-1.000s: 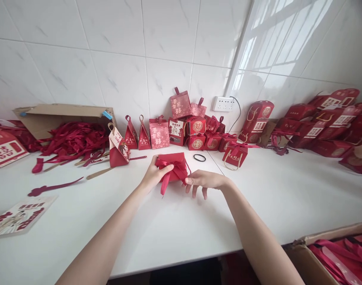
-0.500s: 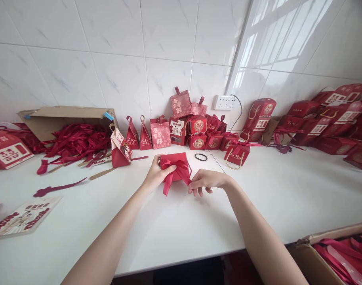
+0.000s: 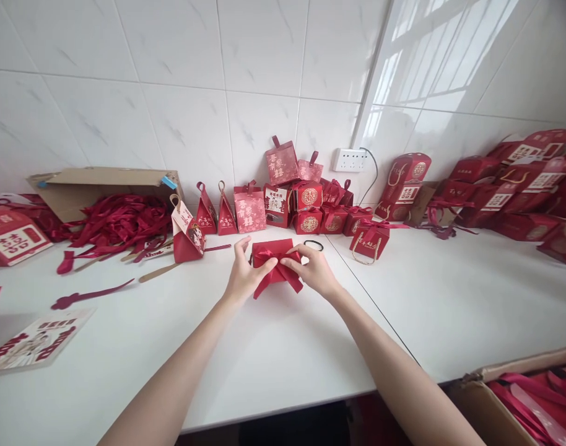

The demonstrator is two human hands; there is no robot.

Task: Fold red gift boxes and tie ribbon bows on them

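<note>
A small red box [image 3: 272,245] sits on the white table in front of me. A red ribbon bow [image 3: 290,275] lies across its front, with two tails hanging down. My left hand [image 3: 246,270] is at the box's left side, its thumb and a finger closed on the bow near the knot. From the right, my right hand [image 3: 314,267] pinches the bow's right part between thumb and fingers. Both thumbs nearly meet at the middle of the bow. A black ring [image 3: 314,245] lies just behind my right hand.
Red gift boxes [image 3: 308,221] stand along the tiled wall, more at the right. A cardboard box [image 3: 106,176] of red ribbons is at the back left, another [image 3: 485,375] at the lower right. A printed card [image 3: 36,341] and purple strip [image 3: 95,293] lie left.
My right hand has moved up and left from the ribbon's right tail to the bow's middle. My left fingers have lifted off the box's side, and the bow's tails now spread apart.
</note>
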